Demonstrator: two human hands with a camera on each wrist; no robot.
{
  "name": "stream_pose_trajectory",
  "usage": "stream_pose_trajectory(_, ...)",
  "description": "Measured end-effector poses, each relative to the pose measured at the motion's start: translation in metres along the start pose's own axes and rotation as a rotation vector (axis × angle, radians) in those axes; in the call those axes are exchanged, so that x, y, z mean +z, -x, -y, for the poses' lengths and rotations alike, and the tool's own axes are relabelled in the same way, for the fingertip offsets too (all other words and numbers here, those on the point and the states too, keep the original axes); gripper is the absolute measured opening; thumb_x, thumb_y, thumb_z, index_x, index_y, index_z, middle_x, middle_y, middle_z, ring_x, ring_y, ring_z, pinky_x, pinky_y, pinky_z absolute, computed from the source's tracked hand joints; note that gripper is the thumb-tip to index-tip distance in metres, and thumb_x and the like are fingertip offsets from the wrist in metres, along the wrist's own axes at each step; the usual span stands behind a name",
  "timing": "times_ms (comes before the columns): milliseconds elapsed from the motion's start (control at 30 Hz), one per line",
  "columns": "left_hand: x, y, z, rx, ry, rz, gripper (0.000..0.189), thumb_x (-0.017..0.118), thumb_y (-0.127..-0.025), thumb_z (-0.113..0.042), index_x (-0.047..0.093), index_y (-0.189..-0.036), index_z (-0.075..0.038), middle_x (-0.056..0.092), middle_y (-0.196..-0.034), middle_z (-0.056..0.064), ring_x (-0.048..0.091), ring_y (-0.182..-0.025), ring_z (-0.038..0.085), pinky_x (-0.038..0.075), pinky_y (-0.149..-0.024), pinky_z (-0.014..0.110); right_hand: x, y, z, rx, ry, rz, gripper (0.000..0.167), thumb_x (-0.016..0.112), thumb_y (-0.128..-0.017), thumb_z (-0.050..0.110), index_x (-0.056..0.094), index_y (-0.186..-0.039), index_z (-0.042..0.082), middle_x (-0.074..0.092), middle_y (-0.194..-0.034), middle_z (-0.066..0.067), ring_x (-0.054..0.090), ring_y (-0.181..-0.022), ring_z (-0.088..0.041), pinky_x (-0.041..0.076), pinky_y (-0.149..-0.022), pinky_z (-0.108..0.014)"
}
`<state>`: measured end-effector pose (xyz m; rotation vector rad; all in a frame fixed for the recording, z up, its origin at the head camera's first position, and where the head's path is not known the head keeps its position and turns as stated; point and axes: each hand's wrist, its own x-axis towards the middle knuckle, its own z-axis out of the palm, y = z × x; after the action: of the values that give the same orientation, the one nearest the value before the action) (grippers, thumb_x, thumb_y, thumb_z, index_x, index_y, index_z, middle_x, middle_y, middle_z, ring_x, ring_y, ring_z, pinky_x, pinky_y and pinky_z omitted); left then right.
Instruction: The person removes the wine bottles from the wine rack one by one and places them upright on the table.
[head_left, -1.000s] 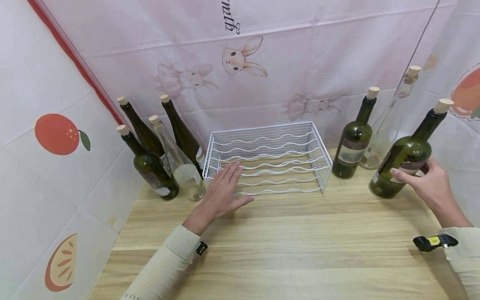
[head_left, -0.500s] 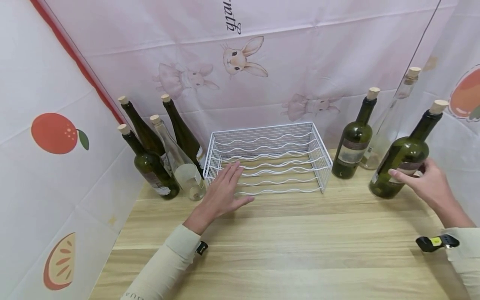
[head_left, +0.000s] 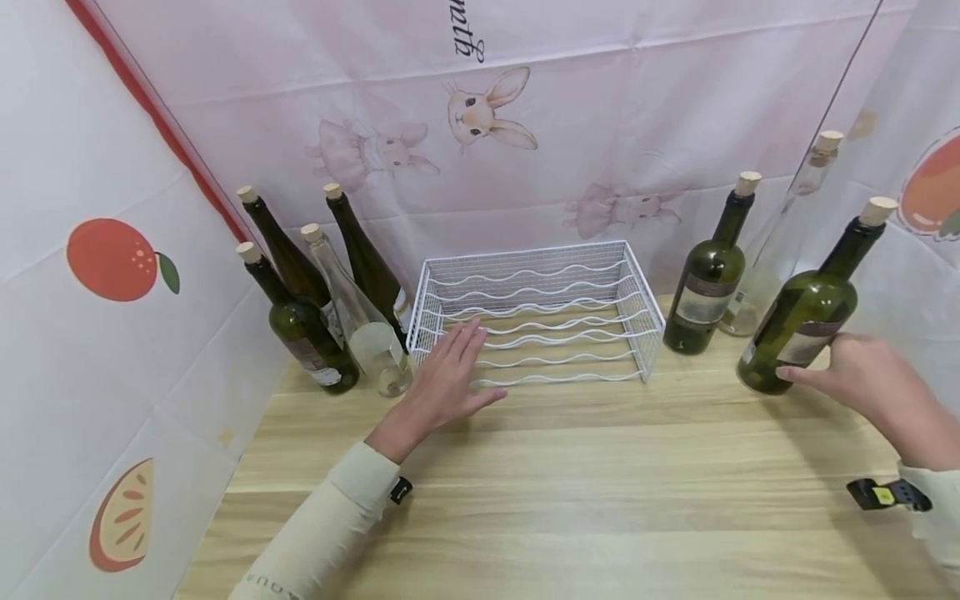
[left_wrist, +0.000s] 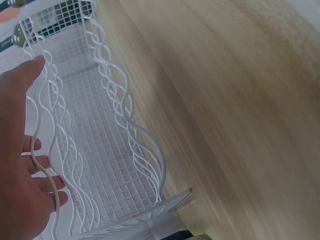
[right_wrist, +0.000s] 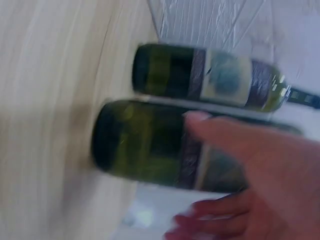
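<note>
My left hand (head_left: 442, 379) rests with straight, spread fingers at the left end of a white wire rack (head_left: 540, 382). In the left wrist view, its fingertips show among the rack's wavy wires (left_wrist: 135, 127). At the right, my right hand (head_left: 873, 379) is beside a corked dark green wine bottle (head_left: 806, 312) that stands upright on the table. The thumb overlaps the bottle's lower part in the right wrist view, while the other fingers (right_wrist: 220, 217) lie loosely off its far side. A second green wine bottle (head_left: 705, 283) stands just left of it.
A clear corked bottle (head_left: 765, 250) stands behind the two right bottles. Left of the rack stand a clear bottle (head_left: 363, 333) and several green bottles, one a squat-shouldered green bottle (head_left: 307, 333). A printed cloth wall (head_left: 570, 125) rises behind the wooden table (head_left: 600, 492).
My right hand has loosened its hold on the green wine bottle and shifted slightly down and right of it. The bottle stays standing; my left hand keeps its place on the rack.
</note>
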<state>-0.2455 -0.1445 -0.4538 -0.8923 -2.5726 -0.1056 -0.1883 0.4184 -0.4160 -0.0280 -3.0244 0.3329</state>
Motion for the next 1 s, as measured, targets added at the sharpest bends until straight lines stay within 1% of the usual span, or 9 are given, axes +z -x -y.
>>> stream_pose_trajectory(67, 0.0, 0.0, 0.0, 0.001, -0.001, -0.002, 0.104, 0.068, -0.087, -0.07, 0.037, -0.158, -0.001, 0.031, -0.17, 0.018, 0.033, -0.156, 0.04, 0.03, -0.129, 0.052, -0.005, 0.007, 0.009, 0.022, 0.045, 0.091, 0.059, 0.074, -0.088, 0.052, 0.053, -0.063, 0.002, 0.045, -0.06, -0.008, 0.047, -0.059, -0.026, 0.04, -0.051, -0.039)
stream_pose_trajectory(100, -0.001, 0.0, 0.0, 0.002, -0.006, -0.001, 0.104, 0.068, -0.088, -0.07, 0.037, -0.159, -0.002, 0.031, -0.17, 0.018, 0.033, -0.156, 0.04, 0.029, -0.129, 0.052, -0.007, 0.009, 0.013, 0.024, 0.059, 0.126, 0.059, 0.072, -0.09, 0.051, 0.057, -0.07, -0.002, 0.047, -0.063, -0.009, 0.047, -0.06, -0.027, 0.041, -0.052, -0.04)
stream_pose_trajectory(233, -0.004, 0.0, 0.0, 0.012, -0.025, -0.005, 0.103, 0.067, -0.088, -0.071, 0.036, -0.159, -0.003, 0.031, -0.17, 0.017, 0.034, -0.155, 0.04, 0.028, -0.13, 0.053, -0.012, 0.015, 0.033, 0.013, 0.094, 0.235, 0.058, 0.066, -0.095, 0.052, 0.061, -0.075, -0.002, 0.048, -0.065, -0.01, 0.048, -0.062, -0.027, 0.043, -0.054, -0.041)
stream_pose_trajectory(333, -0.008, 0.003, 0.001, 0.015, -0.033, -0.019, 0.101, 0.068, -0.087, -0.07, 0.039, -0.158, -0.004, 0.034, -0.169, 0.017, 0.035, -0.154, 0.042, 0.029, -0.129, 0.056, -0.012, 0.015, 0.048, -0.066, 0.087, 0.201, 0.052, 0.068, -0.095, 0.05, 0.063, -0.078, 0.002, 0.056, -0.067, -0.01, 0.056, -0.063, -0.028, 0.047, -0.055, -0.046)
stream_pose_trajectory(400, -0.011, 0.005, 0.003, 0.002, -0.034, -0.018, 0.1, 0.068, -0.087, -0.07, 0.039, -0.159, -0.006, 0.034, -0.169, 0.015, 0.034, -0.155, 0.043, 0.028, -0.129, 0.058, -0.012, 0.014, 0.059, -0.129, 0.079, 0.152, 0.049, 0.071, -0.094, 0.049, 0.066, -0.087, 0.0, 0.063, -0.072, -0.011, 0.059, -0.066, -0.03, 0.049, -0.057, -0.05)
stream_pose_trajectory(533, -0.016, 0.009, 0.007, -0.041, -0.03, 0.01, 0.099, 0.064, -0.088, -0.072, 0.035, -0.161, -0.011, 0.033, -0.169, 0.014, 0.027, -0.158, 0.042, 0.023, -0.131, 0.058, -0.01, 0.011, 0.079, -0.236, 0.068, 0.075, 0.061, 0.07, -0.096, 0.05, 0.068, -0.111, -0.009, 0.07, -0.1, -0.03, 0.068, -0.088, -0.047, 0.056, -0.076, -0.062)
stream_pose_trajectory(667, -0.022, 0.013, 0.011, -0.044, -0.026, 0.024, 0.099, 0.056, -0.09, -0.077, 0.035, -0.162, -0.012, 0.032, -0.17, 0.014, 0.023, -0.16, 0.041, 0.023, -0.131, 0.057, -0.009, 0.009, 0.095, -0.305, 0.023, -0.006, 0.075, 0.07, -0.096, 0.049, 0.058, -0.134, -0.014, 0.059, -0.133, -0.04, 0.057, -0.121, -0.058, 0.048, -0.101, -0.071)
stream_pose_trajectory(900, -0.032, 0.023, 0.02, -0.059, -0.074, 0.014, 0.108, 0.02, -0.089, -0.092, 0.036, -0.161, -0.013, 0.035, -0.169, 0.014, 0.022, -0.16, 0.041, 0.019, -0.131, 0.06, -0.008, 0.005, 0.112, -0.405, -0.067, -0.095, 0.078, 0.077, -0.092, 0.045, 0.051, -0.146, -0.005, 0.05, -0.149, -0.033, 0.045, -0.137, -0.053, 0.039, -0.112, -0.072)
stream_pose_trajectory(1000, -0.039, 0.028, 0.026, -0.089, -0.057, 0.023, 0.108, 0.025, -0.089, -0.092, 0.035, -0.162, -0.012, 0.035, -0.169, 0.015, 0.021, -0.16, 0.041, 0.02, -0.131, 0.06, -0.007, 0.002, 0.116, -0.447, -0.077, -0.1, 0.082, 0.079, -0.09, 0.046, 0.048, -0.15, -0.001, 0.047, -0.154, -0.03, 0.043, -0.14, -0.051, 0.038, -0.112, -0.072)
